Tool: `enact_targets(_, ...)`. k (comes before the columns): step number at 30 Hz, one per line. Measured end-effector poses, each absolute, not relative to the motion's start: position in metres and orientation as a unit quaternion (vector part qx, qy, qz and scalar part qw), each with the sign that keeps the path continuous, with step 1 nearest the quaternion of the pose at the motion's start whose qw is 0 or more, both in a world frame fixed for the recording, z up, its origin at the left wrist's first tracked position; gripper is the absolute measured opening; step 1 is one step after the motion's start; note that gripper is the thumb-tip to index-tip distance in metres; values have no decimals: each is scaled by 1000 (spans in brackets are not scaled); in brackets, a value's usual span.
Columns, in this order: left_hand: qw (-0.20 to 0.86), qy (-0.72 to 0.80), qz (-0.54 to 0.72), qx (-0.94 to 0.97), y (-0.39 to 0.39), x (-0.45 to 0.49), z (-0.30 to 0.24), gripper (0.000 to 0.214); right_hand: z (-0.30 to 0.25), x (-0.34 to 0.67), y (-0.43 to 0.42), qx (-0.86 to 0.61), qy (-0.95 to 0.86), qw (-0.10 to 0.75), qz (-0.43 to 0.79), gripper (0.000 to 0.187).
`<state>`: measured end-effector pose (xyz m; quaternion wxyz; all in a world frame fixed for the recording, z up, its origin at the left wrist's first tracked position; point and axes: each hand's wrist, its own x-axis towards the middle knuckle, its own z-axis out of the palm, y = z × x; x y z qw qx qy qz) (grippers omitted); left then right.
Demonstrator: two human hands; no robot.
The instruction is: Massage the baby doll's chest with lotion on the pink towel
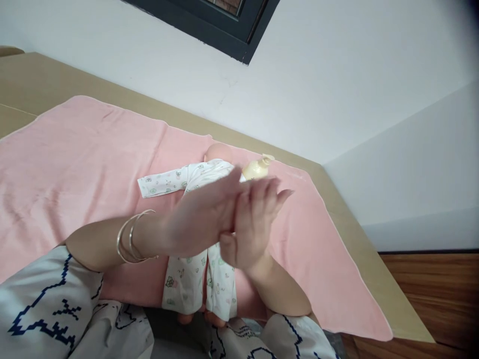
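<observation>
My left hand (202,212), with thin metal bangles (130,239) at the wrist, is slightly blurred and lies palm to palm against my right hand (252,227). The fingers of both are stretched out flat, and I see nothing held between them. Beneath them a baby doll (183,284) in a white printed outfit lies on a pink blanket (123,149). Its bare head (219,151) points away from me and its feet toward me. My hands hide much of its torso. Just beyond my fingertips, a pale yellow pump bottle (257,168) lies tilted near the doll's head.
The blanket covers most of a tan table (329,194), whose right edge drops toward a brown wooden surface (430,289). A white wall (299,89) with a dark window frame (232,40) rises behind it.
</observation>
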<state>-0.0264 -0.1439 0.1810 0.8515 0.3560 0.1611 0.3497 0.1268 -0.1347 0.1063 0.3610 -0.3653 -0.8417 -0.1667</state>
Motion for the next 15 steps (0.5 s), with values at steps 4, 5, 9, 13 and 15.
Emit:
enact_targets(4,877,182,344,283,-137,-44,195,68,101,114,-153,-308,-867,358,-158,88)
enact_targets(5,881,179,337,280,-136,-46,195,67,101,113,-157,-312,-873,343,-152,86)
enact_targets(9,899,164,296,277,-136,-45,191,64,104,116,-166,-288,-897,307,-135,77)
enact_targets(13,898,163,307,270,-140,-28,178,61,111,118,-171,-274,-900,300,-156,90)
enact_targets(15,879,201,337,272,-142,-16,171,59,115,121,-169,-299,-907,277,-107,94)
